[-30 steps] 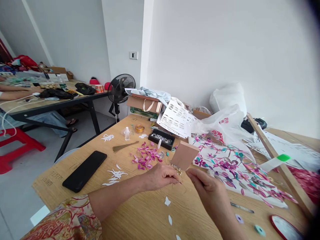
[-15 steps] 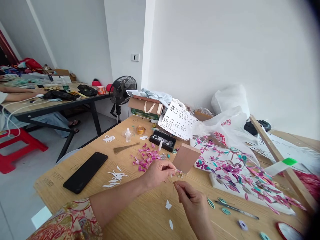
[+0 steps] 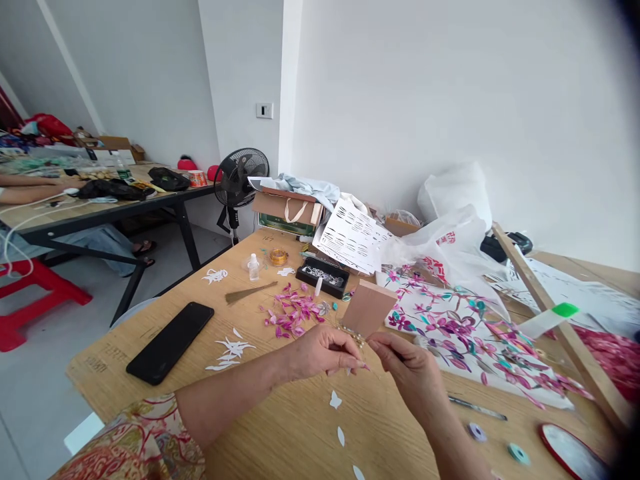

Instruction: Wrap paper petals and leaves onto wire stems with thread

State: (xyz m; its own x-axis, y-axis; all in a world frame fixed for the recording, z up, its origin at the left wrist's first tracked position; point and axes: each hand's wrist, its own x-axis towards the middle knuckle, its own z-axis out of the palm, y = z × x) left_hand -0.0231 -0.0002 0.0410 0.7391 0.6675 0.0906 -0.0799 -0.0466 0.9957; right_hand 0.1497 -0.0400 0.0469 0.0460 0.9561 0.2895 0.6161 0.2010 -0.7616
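Observation:
Over the table, my left hand is closed in a pinch on a small pink petal piece. Tiny gold beads show at its fingers, seemingly part of the same piece. Just right of them, almost touching the beads, my right hand is also pinched closed; whatever is between its fingertips is too fine to make out. Behind both hands stands a small wooden block. Loose pink petals are heaped beyond my left hand. White leaf-shaped cutouts lie below my hands.
A black phone and white cutouts lie at left. Farther back are a black tray, a small bottle and an amber roll. A flower-patterned sheet, pen and ribbon spools are at right. Another person's arms rest at another table.
My right hand has risen and moved right, up beside the beads. My left hand has turned, its fingertips now pointing right and lower with the pink piece. The camera view has shifted slightly.

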